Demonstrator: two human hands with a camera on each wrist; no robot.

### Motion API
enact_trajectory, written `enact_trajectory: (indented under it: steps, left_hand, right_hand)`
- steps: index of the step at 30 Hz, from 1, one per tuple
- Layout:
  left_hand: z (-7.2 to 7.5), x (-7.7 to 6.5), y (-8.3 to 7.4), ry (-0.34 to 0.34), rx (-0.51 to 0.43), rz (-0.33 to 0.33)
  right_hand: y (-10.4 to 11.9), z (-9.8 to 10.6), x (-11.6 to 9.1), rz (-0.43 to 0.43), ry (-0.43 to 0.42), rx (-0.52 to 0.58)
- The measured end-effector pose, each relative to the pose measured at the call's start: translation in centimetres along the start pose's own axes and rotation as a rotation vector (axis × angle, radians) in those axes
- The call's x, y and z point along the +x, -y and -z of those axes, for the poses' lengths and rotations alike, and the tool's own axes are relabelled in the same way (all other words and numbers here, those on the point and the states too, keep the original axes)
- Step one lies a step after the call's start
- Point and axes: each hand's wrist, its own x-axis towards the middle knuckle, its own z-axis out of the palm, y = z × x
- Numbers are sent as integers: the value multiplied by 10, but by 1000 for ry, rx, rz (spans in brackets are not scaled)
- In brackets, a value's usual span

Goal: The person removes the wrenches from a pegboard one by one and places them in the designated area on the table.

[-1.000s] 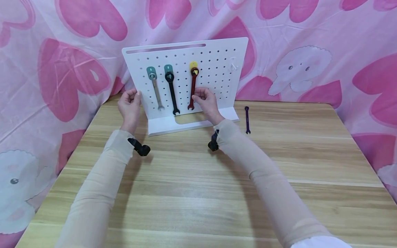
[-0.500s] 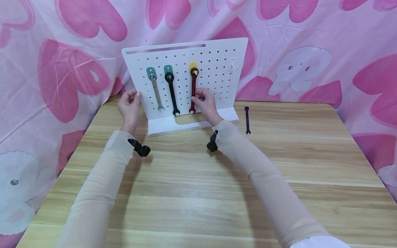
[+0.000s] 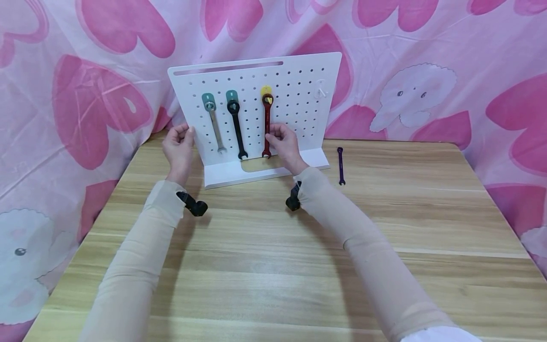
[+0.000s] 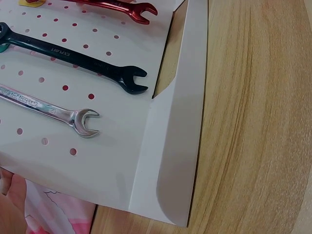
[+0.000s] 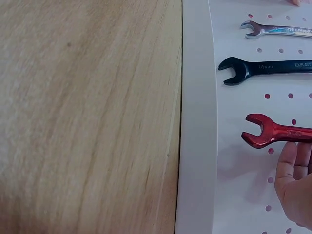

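Observation:
A white pegboard (image 3: pixel 295 111) stands tilted back on its base. My left hand (image 3: pixel 178 147) grips its left edge between thumb and fingers. Three combination wrenches hang on it by their ring ends: a silver wrench (image 3: pixel 215 126), a black wrench (image 3: pixel 237 128) and a red wrench (image 3: pixel 267 114) on a yellow hook (image 3: pixel 266 89). My right hand (image 3: pixel 285 145) pinches the red wrench low on its shank, thumb in front. In the right wrist view its open end (image 5: pixel 258 130) points toward the board's base. In the left wrist view only part of my left hand (image 4: pixel 14 204) shows.
A small purple wrench (image 3: pixel 341 166) lies on the wooden table (image 3: pixel 265 266), right of the pegboard. A clear hook (image 3: pixel 321 89) sits at the board's upper right, with nothing hung on it. Behind the table hangs a pink patterned curtain (image 3: pixel 427 42).
The red wrench's lower end has swung slightly right and down, so it hangs straighter, with my right hand on it. My left hand has stayed at the board's edge.

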Motion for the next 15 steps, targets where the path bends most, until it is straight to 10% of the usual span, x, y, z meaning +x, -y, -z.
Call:
enact_trajectory:
  steps: [15]
  left_hand:
    - [1, -1, 0, 7, -2, -2]
  right_hand:
    - [0, 7, -3, -15, 39, 25]
